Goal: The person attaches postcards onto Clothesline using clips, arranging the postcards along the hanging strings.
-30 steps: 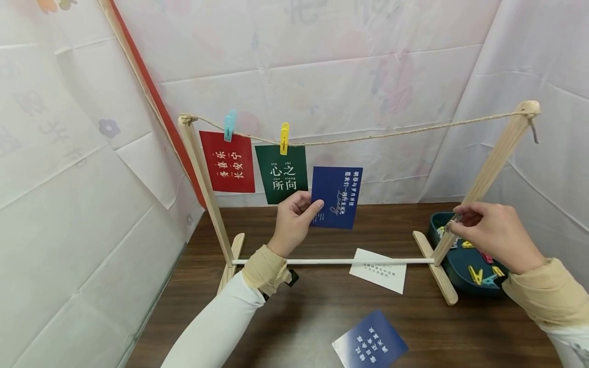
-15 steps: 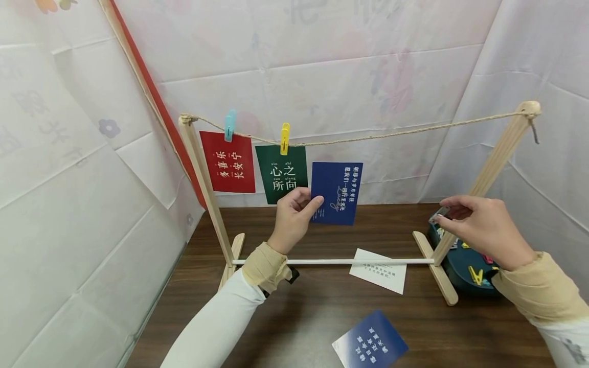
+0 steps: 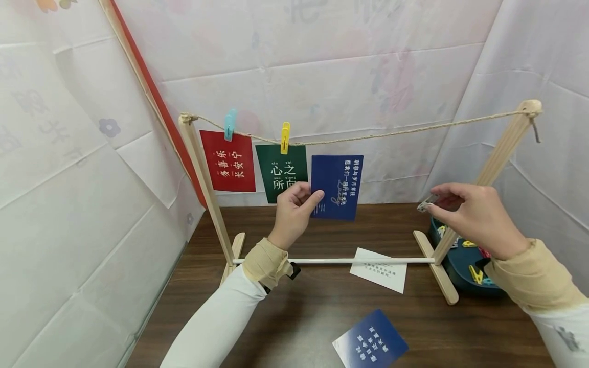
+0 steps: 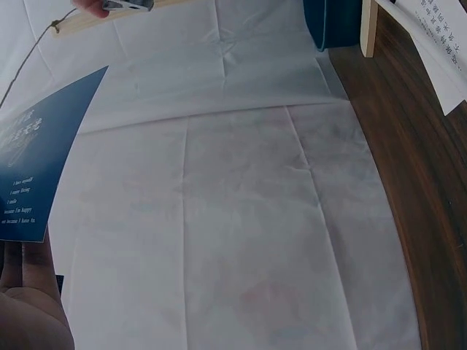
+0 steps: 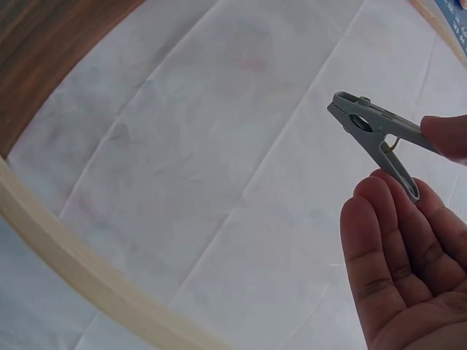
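Note:
My left hand [image 3: 294,209] pinches a dark blue card [image 3: 337,187] by its lower left corner and holds it upright just under the twine line [image 3: 395,134], beside the green card [image 3: 280,173]. The left wrist view shows the same blue card [image 4: 36,171] above my fingers [image 4: 25,273]. My right hand [image 3: 474,217] pinches a grey clothes peg [image 3: 426,203] in front of the right post [image 3: 494,163]. In the right wrist view the grey peg [image 5: 376,138] sits between thumb and fingers, its jaws closed.
A red card [image 3: 227,161] hangs from a blue peg [image 3: 229,125], and a yellow peg [image 3: 285,138] holds the green card. A white card [image 3: 378,270] and a blue card [image 3: 370,341] lie on the wooden table. A dark tray [image 3: 460,266] of several pegs stands at the right.
My left hand has raised the blue card closer to the twine. My right hand has lifted the grey peg out of the tray and moved it up and left.

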Demonstrator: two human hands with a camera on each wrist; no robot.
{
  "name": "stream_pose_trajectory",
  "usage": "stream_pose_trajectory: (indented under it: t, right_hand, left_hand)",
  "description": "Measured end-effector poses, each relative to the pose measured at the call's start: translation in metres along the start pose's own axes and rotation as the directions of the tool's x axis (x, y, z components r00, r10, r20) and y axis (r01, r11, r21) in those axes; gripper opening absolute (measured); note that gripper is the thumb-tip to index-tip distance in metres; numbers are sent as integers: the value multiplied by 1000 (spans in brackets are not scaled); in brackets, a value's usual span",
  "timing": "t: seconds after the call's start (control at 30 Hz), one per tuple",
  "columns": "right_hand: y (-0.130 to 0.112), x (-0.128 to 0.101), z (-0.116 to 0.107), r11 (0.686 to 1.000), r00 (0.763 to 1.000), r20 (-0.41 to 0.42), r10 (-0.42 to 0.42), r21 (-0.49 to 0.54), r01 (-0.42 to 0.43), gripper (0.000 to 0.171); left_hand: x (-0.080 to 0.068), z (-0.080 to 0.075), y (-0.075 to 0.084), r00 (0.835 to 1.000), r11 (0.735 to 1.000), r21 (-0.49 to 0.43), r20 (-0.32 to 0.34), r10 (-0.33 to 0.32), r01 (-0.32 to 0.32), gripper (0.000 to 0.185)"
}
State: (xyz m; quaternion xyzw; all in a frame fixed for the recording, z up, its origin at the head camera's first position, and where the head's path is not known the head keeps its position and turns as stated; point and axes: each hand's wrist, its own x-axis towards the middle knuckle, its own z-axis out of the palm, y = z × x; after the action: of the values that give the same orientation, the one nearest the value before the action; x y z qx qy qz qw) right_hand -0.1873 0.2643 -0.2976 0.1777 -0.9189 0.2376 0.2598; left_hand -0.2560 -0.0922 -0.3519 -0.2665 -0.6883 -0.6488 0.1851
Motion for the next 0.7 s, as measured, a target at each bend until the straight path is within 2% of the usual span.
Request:
stream_pose_trajectory:
  t: [0.4,0.57,0.7]
  right_hand:
    - [-17,16,-6,996,994,-66,-90,7,90,28]
    - [-24,22,-9,993,991,-71,-113,21,115,29]
    - [-27,24,-9,985,981,-104,-163,40,168,33]
  left_hand:
    - [6,2,2,999,1000,14,-31,23,-23,12]
    - [8,3,4,999,1000,9,-31,15,-15,13]
    - [9,4,5,999,1000,-1,-33,9,-9,14]
